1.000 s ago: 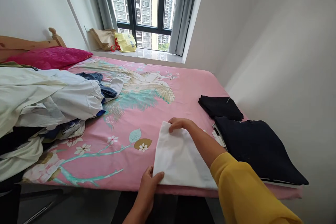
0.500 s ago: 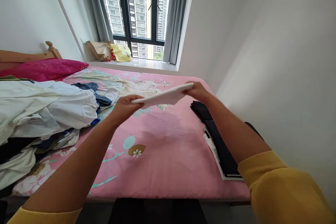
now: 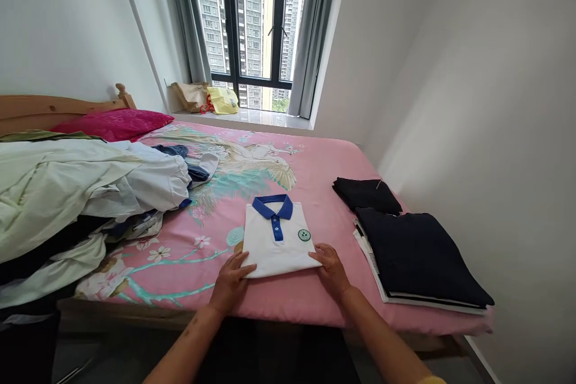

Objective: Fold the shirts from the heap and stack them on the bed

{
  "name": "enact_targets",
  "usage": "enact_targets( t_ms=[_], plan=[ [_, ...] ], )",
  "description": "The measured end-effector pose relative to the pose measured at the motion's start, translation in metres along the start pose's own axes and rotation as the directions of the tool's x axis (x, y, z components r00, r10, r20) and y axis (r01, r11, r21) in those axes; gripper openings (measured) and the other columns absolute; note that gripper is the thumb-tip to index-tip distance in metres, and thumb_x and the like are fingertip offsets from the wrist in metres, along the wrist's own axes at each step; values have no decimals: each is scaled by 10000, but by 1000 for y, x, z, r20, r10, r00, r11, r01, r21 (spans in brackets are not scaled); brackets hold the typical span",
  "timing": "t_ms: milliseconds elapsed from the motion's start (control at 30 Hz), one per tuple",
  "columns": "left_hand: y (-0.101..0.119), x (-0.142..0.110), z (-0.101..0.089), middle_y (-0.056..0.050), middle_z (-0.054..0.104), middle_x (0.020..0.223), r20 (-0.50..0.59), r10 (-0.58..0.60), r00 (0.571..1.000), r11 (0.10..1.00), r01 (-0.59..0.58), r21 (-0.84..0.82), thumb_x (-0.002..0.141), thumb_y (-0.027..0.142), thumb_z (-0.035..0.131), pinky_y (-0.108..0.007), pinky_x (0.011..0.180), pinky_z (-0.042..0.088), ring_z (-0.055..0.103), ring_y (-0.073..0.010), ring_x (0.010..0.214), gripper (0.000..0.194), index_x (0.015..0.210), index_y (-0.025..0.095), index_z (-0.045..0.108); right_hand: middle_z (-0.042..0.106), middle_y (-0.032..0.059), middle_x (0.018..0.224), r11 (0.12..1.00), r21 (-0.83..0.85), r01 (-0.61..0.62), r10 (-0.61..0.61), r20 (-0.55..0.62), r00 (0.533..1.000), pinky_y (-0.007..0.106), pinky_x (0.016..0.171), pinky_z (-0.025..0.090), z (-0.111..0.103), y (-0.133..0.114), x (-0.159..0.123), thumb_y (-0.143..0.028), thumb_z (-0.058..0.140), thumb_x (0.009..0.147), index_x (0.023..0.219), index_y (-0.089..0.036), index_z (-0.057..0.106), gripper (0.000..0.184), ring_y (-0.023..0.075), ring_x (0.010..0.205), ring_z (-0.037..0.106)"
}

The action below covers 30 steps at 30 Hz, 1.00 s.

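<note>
A folded white polo shirt (image 3: 278, 239) with a blue collar and a round green badge lies face up on the pink flowered bedsheet (image 3: 315, 162), near the bed's front edge. My left hand (image 3: 230, 281) rests on the shirt's lower left corner, fingers stretched flat. My right hand (image 3: 332, 267) lies flat at its lower right corner. Neither hand grips anything.
A heap of unfolded white, blue and dark clothes (image 3: 81, 192) covers the bed's left side. Folded dark garments (image 3: 418, 255) and a smaller black one (image 3: 366, 193) are stacked at the right. A magenta pillow (image 3: 114, 123) sits by the headboard. Bags (image 3: 211, 98) stand on the windowsill.
Both hands lifted the folded white shirt off the bed, turned it over and laid it down collar side up. They now rest flat on its near corners.
</note>
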<state>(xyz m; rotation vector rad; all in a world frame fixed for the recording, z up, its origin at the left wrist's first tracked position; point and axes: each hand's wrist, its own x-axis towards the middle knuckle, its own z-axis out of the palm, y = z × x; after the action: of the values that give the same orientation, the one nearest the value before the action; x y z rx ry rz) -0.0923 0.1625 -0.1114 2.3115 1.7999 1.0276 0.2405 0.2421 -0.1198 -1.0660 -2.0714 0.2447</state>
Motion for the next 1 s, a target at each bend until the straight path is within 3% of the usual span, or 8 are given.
enact_targets(
  t_ms=[200,333,433,567,700,833,933,1000],
  plan=[
    [31,-81,-16,-16,495,1348,34,99,994,989,-102,110,734,47,500,-434,994,443,400,-221,1286,496,1089,358,651,536,46,1254,995,-8,104,-103,105,989,478,1005,397,-24,-28,-78,-51,481,722,1146,-301,626,513,229,1198,452],
    [40,-118,-28,-17,448,1392,72,63,995,990,-72,125,742,61,488,-487,1024,404,390,-244,1294,503,1147,334,613,537,65,1256,1000,28,-2,-1,103,995,475,1010,409,-42,-49,-108,-59,461,769,1132,-269,620,448,228,1206,458],
    [42,-110,-39,-32,512,1330,12,1,1000,998,-2,65,794,129,488,-460,1024,417,423,-232,1269,393,1130,283,621,594,69,1168,992,91,-88,84,43,996,452,1013,417,-50,-63,-97,-99,440,831,1044,-241,637,323,210,1173,492],
    [59,-59,-38,-41,560,1281,-27,-33,999,998,32,-45,865,148,379,-388,1048,402,427,-183,1271,357,1110,226,627,626,63,1123,989,122,-81,83,-7,997,414,1043,381,-38,-97,-52,-132,376,874,1071,-214,611,318,179,1163,502],
    [85,-16,-14,-53,463,1392,129,-43,991,996,32,89,883,199,346,-441,1096,299,334,-204,1338,416,1248,217,545,501,78,1341,993,-77,-94,106,169,980,447,1128,198,-1,-127,-23,-210,374,885,1262,-171,519,406,201,1326,329],
    [75,-33,0,-82,293,1488,279,-224,934,943,136,303,852,451,433,-551,1105,157,246,-278,1373,581,1382,217,387,206,97,1511,914,-338,-225,352,384,853,494,1133,51,16,-118,-46,-458,417,872,1434,-120,282,670,255,1402,126],
    [49,-60,-9,-106,280,1491,261,-333,906,898,221,380,823,532,436,-553,1109,114,212,-288,1383,708,1412,155,324,114,88,1527,828,-453,-331,516,385,765,503,1126,11,2,-105,-69,-534,326,887,1456,-105,203,724,251,1409,80],
    [42,-65,-17,-103,298,1485,220,-357,908,884,252,394,852,495,394,-529,1110,134,205,-272,1387,649,1397,146,351,123,72,1527,802,-470,-370,557,362,748,511,1122,11,-10,-105,-70,-509,244,915,1457,-117,207,670,241,1410,80]
  ],
)
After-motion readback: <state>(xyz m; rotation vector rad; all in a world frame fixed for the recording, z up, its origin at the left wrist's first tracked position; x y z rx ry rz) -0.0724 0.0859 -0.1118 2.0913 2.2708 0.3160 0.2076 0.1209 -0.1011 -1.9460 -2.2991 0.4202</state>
